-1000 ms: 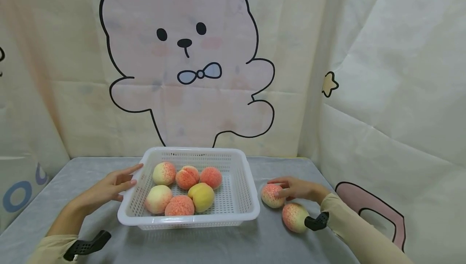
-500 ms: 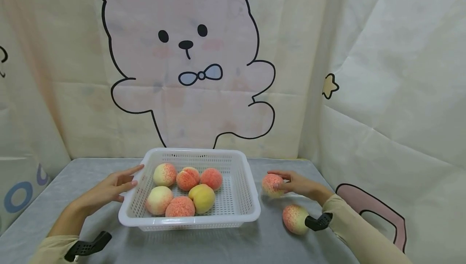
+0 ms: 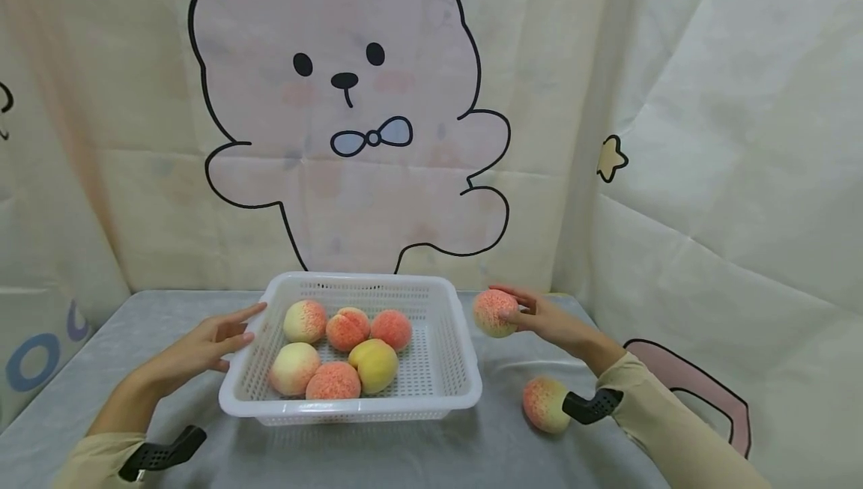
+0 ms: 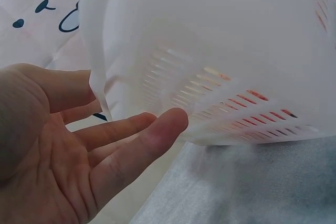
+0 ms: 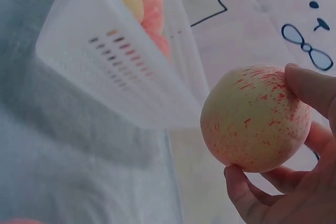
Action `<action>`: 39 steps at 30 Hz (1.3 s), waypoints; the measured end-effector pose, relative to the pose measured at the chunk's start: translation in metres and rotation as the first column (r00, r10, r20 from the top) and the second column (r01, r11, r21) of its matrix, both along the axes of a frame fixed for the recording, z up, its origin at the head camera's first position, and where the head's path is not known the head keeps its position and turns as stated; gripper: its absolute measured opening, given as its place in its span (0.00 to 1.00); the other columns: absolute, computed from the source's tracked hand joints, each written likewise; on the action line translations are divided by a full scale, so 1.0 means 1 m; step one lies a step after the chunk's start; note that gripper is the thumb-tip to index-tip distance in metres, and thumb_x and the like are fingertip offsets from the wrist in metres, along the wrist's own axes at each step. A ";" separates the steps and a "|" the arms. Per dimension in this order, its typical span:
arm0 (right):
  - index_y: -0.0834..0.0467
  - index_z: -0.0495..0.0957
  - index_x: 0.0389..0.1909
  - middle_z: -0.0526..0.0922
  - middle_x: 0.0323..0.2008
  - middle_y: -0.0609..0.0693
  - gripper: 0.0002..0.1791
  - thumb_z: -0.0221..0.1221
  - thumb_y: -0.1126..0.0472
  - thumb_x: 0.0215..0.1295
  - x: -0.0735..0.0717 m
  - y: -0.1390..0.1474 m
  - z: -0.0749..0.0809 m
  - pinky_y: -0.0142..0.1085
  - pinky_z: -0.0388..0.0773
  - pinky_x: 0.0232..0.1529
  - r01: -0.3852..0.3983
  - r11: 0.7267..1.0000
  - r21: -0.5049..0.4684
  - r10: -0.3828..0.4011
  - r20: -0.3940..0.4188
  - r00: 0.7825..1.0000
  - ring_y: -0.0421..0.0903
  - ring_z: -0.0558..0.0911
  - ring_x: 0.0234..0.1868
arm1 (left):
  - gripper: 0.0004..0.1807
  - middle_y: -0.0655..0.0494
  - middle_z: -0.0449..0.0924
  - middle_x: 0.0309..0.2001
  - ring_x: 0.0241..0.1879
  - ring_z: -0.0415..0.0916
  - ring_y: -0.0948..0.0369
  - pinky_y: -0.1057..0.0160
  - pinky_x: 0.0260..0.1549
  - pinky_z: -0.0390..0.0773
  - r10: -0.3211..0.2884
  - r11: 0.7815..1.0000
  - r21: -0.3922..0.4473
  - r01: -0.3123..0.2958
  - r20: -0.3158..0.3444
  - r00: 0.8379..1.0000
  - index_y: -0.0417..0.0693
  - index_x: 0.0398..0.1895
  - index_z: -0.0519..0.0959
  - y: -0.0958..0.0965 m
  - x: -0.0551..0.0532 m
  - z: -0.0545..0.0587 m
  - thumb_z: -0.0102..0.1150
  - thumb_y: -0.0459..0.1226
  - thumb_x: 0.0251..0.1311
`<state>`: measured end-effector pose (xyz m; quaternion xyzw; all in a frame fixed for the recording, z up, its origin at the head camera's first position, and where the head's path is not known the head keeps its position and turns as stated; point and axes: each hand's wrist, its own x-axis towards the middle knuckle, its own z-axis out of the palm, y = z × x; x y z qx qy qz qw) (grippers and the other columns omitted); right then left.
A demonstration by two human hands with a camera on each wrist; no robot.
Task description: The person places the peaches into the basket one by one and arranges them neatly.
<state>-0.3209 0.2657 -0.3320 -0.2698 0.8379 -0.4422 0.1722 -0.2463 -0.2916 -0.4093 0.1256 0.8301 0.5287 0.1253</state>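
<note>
My right hand [image 3: 549,323] grips a speckled pink-and-cream peach [image 3: 495,313] in the head view, holding it above the table just right of the white basket [image 3: 465,347]. In the right wrist view, thumb and fingertips press around that peach [image 5: 254,119]. At the basket's left side is my left hand [image 3: 195,350], its fingers loosely extended and touching the rim. From the left wrist view, part of the left hand [image 4: 79,145] passes behind the basket rim [image 4: 100,87], with other fingers below it. Inside the basket lie several peaches [image 3: 333,382] and a yellow fruit [image 3: 374,365].
Another peach [image 3: 546,403] sits on the grey table cloth [image 3: 377,459], beside my right wrist. Behind the table hangs a cream curtain [image 3: 533,234] printed with a cartoon bear. The right part of the basket floor [image 3: 431,369] shows bare mesh.
My right hand has lifted the peach off the table, raising it away from the peach still lying there. My left hand and the basket have stayed in place.
</note>
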 end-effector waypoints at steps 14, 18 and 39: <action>0.54 0.60 0.77 0.65 0.75 0.57 0.34 0.57 0.53 0.75 0.016 -0.046 0.018 0.56 0.72 0.67 -0.064 0.998 0.019 0.065 -0.021 0.998 0.61 0.71 0.71 | 0.41 0.25 0.49 0.77 0.64 0.73 0.42 0.45 0.45 0.84 0.017 1.000 -0.012 -0.017 0.019 1.000 0.42 0.82 0.43 0.002 0.003 0.002 0.50 0.45 0.76; 0.56 0.60 0.77 0.66 0.75 0.58 0.34 0.57 0.54 0.75 0.012 -0.051 0.018 0.56 0.72 0.67 -0.073 0.997 -0.007 0.073 -0.019 0.997 0.60 0.71 0.71 | 0.40 0.25 0.49 0.77 0.64 0.72 0.42 0.45 0.44 0.84 0.015 1.000 -0.008 -0.015 0.015 1.000 0.42 0.82 0.43 0.002 0.002 0.001 0.50 0.44 0.76; 0.51 0.60 0.78 0.67 0.75 0.55 0.33 0.56 0.52 0.76 0.003 -0.080 0.010 0.58 0.70 0.68 -0.131 0.991 0.014 0.131 -0.003 0.991 0.61 0.68 0.73 | 0.40 0.25 0.48 0.77 0.64 0.72 0.40 0.45 0.45 0.84 0.008 1.000 -0.002 -0.008 0.008 1.000 0.43 0.82 0.43 0.001 0.000 0.003 0.49 0.44 0.76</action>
